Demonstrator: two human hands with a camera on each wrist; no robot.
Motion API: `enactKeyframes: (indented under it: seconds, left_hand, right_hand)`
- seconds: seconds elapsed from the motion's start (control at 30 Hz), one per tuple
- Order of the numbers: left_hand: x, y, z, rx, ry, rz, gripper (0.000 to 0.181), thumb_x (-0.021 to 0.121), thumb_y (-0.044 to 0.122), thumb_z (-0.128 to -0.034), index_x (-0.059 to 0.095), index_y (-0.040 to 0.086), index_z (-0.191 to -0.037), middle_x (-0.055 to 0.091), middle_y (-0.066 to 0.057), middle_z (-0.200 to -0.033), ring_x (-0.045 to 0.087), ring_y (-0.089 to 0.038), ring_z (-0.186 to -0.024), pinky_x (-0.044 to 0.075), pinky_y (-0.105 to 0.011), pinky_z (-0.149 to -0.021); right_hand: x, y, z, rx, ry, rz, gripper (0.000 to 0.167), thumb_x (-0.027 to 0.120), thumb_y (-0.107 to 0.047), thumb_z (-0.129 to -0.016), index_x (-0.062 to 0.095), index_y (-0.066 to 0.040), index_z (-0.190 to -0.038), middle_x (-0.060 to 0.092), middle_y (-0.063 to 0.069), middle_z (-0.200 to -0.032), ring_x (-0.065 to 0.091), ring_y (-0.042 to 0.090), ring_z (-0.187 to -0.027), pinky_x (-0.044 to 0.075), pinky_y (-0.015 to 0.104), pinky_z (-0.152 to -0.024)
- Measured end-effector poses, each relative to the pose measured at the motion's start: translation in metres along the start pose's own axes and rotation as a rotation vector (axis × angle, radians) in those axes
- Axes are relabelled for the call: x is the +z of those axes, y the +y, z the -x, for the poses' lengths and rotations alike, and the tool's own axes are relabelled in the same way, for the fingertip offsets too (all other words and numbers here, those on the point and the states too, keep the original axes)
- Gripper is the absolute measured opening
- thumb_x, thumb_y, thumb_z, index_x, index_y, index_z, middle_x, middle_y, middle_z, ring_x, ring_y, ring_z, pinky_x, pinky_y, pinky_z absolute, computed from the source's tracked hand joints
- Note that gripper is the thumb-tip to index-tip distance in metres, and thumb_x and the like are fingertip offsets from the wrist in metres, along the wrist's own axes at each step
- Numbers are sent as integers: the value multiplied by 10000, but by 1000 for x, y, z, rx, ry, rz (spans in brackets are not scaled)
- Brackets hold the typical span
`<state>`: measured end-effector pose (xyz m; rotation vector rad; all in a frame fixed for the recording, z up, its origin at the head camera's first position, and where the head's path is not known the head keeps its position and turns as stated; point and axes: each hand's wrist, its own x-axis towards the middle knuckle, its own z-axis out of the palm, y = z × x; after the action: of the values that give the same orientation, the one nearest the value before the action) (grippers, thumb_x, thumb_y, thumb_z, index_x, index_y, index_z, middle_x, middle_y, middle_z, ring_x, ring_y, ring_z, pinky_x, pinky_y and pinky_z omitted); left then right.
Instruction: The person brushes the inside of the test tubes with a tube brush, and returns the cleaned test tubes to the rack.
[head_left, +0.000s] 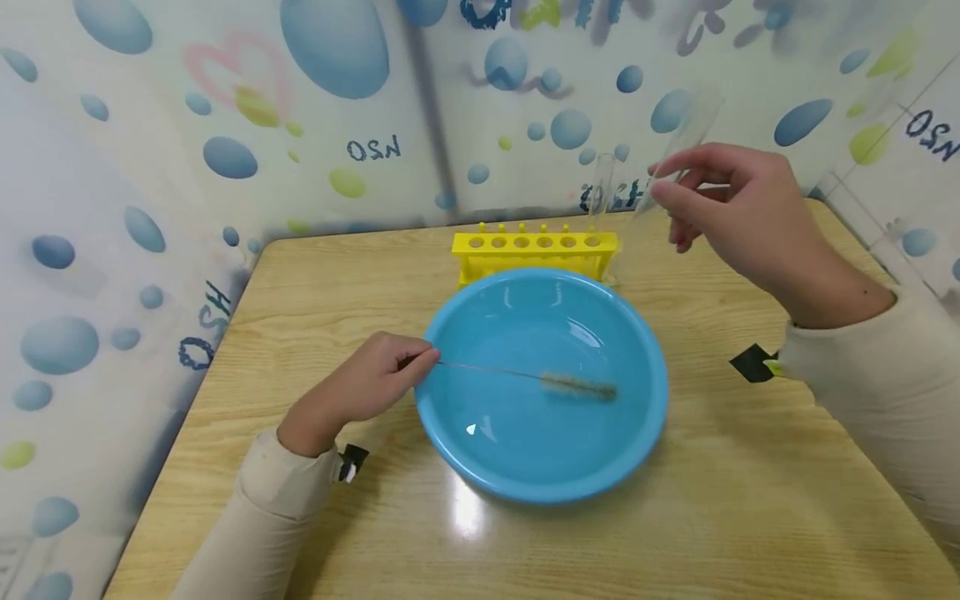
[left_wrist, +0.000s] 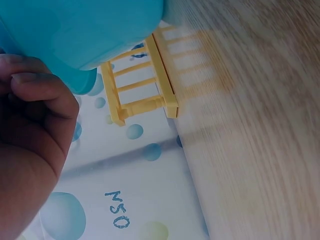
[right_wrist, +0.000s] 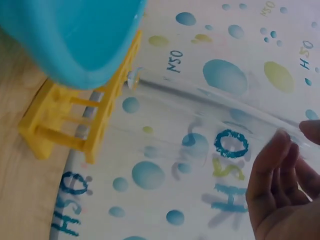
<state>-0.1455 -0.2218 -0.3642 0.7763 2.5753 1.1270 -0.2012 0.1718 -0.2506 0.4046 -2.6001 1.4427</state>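
Clear glass tube point(right_wrist: 200, 102) pinched in right hand point(head_left: 738, 196), upper right of frame; brush point(head_left: 577, 386) gripped in left hand point(head_left: 382, 375), bristles inside blue basin point(head_left: 525, 450), centre. Seemingly partway: other tube point(head_left: 602, 179) in yellow rack point(head_left: 534, 249), 1 not yet.

The head view is bright. White light shines on the table point(head_left: 467, 512) near the left hand point(head_left: 366, 379) and in the bowl point(head_left: 543, 490) beside it. The tube point(head_left: 699, 123) in the right hand point(head_left: 738, 200) looks blurry. Wrist views are dimmer.
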Motion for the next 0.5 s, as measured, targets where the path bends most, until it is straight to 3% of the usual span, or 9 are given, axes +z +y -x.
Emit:
enactKeyframes:
  seconds: [0.13,0.23,0.37,0.5]
  left_hand:
    - [-1,0,0,3,6,-5,376,506,208,-1057,524,155,-686,348,66,-594,349,-64,-512,337,-217,-513]
    - [-1,2,1,-2,12,-2,377,512,199,-1054,515,159,-679,349,67,-592,345,-62,-511,329,-214,-513]
    - [1,1,1,-10,15,0,369,520,197,-1051,523,160,-684,355,69,-590,352,-61,-510,331,-211,-508]
    - [1,1,0,-12,18,2,369,520,199,-1051,527,156,-685,352,68,-586,351,-63,-504,329,-211,-503]
  right_hand:
    - [-5,19,19,13,41,99,227,684,-323,-950,687,-142,-1087,607,-40,-902,557,115,-639,466,178,-534]
    - [-3,30,30,-34,85,195,198,700,-290,-939,703,-144,-1072,583,-105,-927,540,67,-762,438,99,-587]
    - [3,42,43,-102,109,241,123,713,-208,-927,704,-120,-1012,598,-220,-977,553,-18,-880,424,11,-722]
    - [12,52,54,-157,96,275,59,717,-166,-923,684,-133,-959,686,-164,-995,589,-69,-890,417,11,-777]
